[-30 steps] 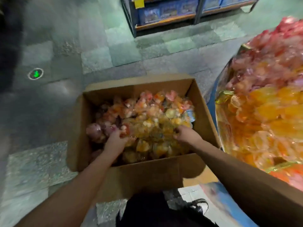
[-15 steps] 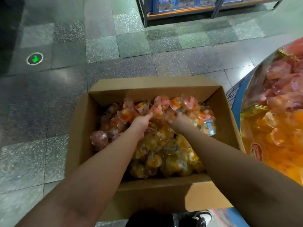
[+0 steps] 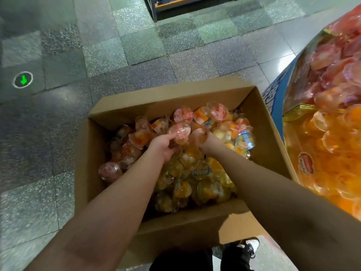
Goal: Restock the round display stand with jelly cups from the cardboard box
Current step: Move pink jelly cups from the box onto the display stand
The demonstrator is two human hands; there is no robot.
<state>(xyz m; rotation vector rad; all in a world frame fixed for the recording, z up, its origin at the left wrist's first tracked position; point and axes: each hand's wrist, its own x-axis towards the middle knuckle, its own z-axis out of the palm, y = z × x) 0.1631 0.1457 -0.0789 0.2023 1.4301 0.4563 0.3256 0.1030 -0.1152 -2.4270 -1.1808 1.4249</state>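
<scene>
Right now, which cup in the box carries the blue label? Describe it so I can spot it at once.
Start at the cardboard box on the floor beside the round display stand. Look along its right wall, just right of the right hand, where a jelly cup lies on top of the pile. Its lid faces up and shows blue and white print, while the cups around it look plain pink, orange or yellow.

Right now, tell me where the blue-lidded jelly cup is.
In the head view, the blue-lidded clear plastic jelly cup lies on the pile in the brown cardboard box, near its right wall, just right of the right hand.
</scene>
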